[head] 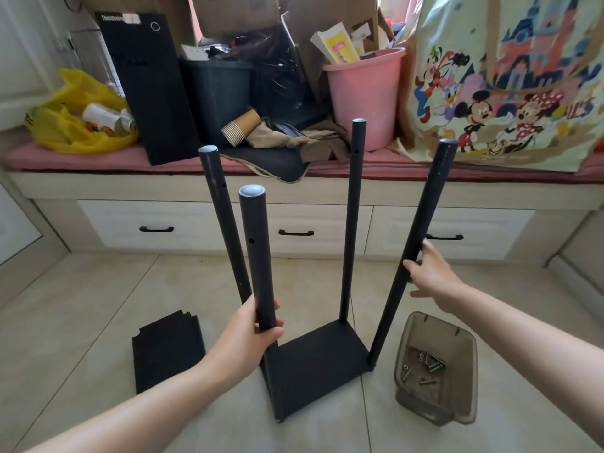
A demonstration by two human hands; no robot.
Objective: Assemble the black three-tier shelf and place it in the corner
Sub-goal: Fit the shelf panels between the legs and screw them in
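Note:
A black shelf board (318, 364) lies on the tiled floor with black poles rising from its corners. My left hand (253, 331) grips the near-left pole (258, 256) close to its lower part. My right hand (428, 276) holds the near-right pole (411, 246), which leans to the right. The far-left pole (222, 220) and the far-right pole (351, 217) stand behind them. All the poles have pale caps on top and small holes along their sides. Loose black shelf boards (166, 351) lie stacked on the floor to the left.
A smoky plastic bin (457, 403) holding several screws sits on the floor at the right. Behind stands a window bench with drawers (294, 232), piled with a pink bucket (362, 96), a black box (147, 83), a yellow bag (65, 125) and a cartoon-print bag (506, 76).

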